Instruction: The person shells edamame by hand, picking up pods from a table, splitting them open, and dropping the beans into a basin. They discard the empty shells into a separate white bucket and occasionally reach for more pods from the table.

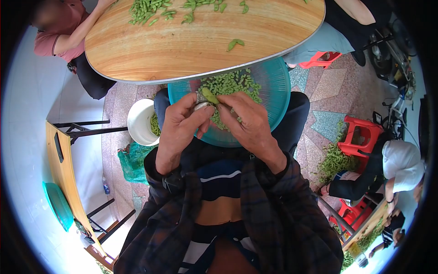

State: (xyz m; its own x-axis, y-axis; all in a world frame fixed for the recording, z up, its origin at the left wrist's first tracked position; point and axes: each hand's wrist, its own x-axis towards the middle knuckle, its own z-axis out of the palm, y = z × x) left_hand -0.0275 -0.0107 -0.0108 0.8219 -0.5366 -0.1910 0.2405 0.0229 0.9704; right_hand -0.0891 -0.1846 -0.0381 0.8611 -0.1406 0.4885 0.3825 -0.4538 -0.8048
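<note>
A green soybean pod [210,96] is pinched between my two hands. My left hand [180,122] is closed at its left end, with something silvery and whitish [200,106] at the fingers that I cannot make out. My right hand [248,122] grips the pod's right end between thumb and fingers. Below both hands, a teal plastic basin [284,98] rests on my lap, holding many loose shelled green beans [235,84]. The hands partly cover the beans and the basin's near side.
Ahead stands a wooden table [182,50] with pods [148,10] and one nearer pod [235,44]. Left are a white bucket [136,122] and a green mesh bag [133,162]. Red stools [360,134] and a pod pile [335,162] stand right. Other people sit nearby.
</note>
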